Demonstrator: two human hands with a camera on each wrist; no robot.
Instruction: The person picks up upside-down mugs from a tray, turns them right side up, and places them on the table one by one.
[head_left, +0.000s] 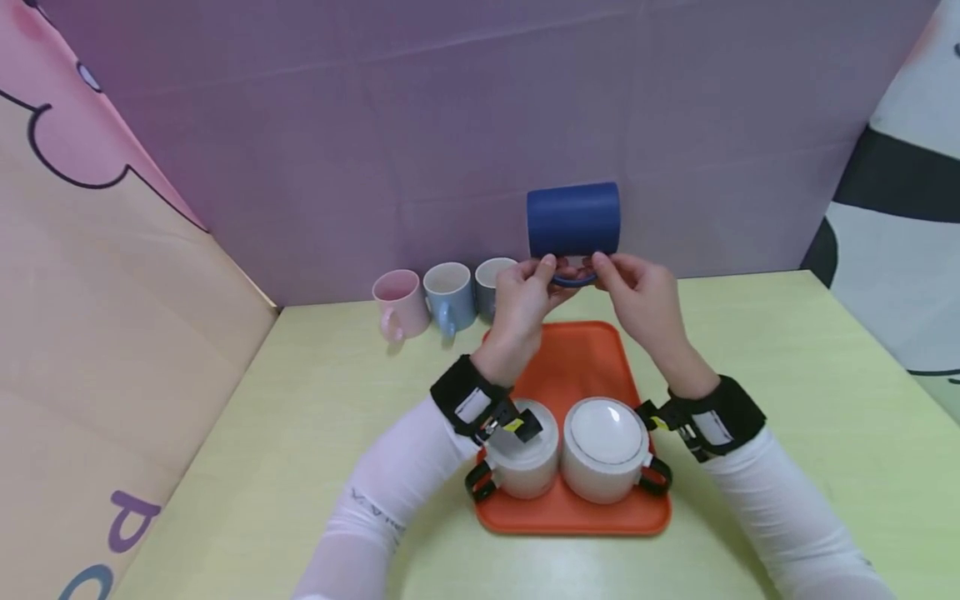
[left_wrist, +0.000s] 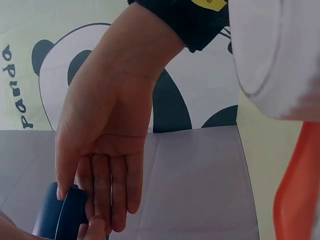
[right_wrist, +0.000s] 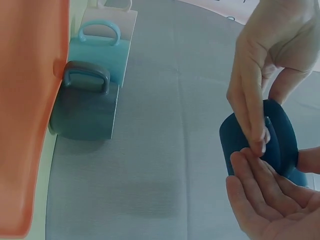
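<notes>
Hands together, you hold the blue mug (head_left: 573,220) in the air above the far end of the orange tray (head_left: 577,367), handle pointing down toward you and its long axis level, left to right. Your left hand (head_left: 525,302) and right hand (head_left: 637,296) each pinch the handle. Two white mugs (head_left: 603,450) sit on the tray's near end.

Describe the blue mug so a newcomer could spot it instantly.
Start at the orange tray in the middle of the green table. Above its far end, both hands hold a navy mug in the air, handle down. The other mugs are pale and stand on the table by the wall.
</notes>
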